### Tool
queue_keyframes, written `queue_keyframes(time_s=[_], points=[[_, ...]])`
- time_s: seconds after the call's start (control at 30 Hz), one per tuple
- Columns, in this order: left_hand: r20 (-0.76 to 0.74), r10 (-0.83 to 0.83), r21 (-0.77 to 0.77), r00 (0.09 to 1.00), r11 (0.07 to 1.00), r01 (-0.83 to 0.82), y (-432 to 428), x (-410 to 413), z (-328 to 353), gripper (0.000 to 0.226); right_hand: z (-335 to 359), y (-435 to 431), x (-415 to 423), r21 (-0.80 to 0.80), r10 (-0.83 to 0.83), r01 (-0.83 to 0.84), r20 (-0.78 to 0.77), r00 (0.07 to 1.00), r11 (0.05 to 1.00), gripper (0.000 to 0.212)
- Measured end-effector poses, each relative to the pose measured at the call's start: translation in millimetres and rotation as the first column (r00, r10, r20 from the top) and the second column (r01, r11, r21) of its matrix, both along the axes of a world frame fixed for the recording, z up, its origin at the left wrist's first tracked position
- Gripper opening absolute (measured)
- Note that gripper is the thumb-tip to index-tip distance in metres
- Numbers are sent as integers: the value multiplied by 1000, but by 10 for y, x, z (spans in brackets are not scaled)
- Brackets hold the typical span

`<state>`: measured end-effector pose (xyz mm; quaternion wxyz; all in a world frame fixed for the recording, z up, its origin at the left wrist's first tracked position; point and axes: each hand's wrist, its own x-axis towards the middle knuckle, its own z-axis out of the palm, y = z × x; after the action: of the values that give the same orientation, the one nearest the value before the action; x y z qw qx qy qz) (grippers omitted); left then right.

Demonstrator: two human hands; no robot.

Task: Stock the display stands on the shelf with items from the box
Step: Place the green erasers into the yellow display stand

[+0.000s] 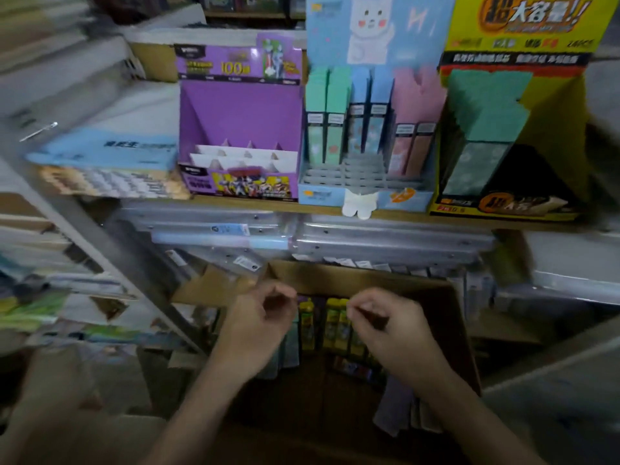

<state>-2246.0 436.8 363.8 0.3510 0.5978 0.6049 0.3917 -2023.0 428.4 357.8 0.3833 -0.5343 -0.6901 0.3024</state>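
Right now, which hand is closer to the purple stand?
Left. The left hand is over the box, right below the purple stand; the right hand is farther right, below the blue stand.

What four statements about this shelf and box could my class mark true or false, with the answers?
1. The purple display stand has empty compartments. True.
2. The blue display stand stands to the left of the purple one. False: it stands to its right.
3. The left hand and the right hand are both over the cardboard box. True.
4. The yellow display stand holds pink boxes. False: it holds teal boxes.
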Motion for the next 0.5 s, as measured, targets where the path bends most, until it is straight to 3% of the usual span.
queue_keyframes(time_s=[0.17, 0.33, 0.5], points=[[-124, 29, -253, 992, 966, -60, -22, -97, -575, 28, -556, 61, -427, -107, 2, 7, 77, 997, 994, 8], [-81, -26, -495, 996, 869, -18, 10, -97, -832, 50, -969, 133, -762, -379, -19, 74, 148, 989, 922, 18], [-3, -49, -605, 999, 796, 37, 50, -87, -920, 58, -1178, 167, -965, -544, -105, 189, 183, 978, 817, 16]])
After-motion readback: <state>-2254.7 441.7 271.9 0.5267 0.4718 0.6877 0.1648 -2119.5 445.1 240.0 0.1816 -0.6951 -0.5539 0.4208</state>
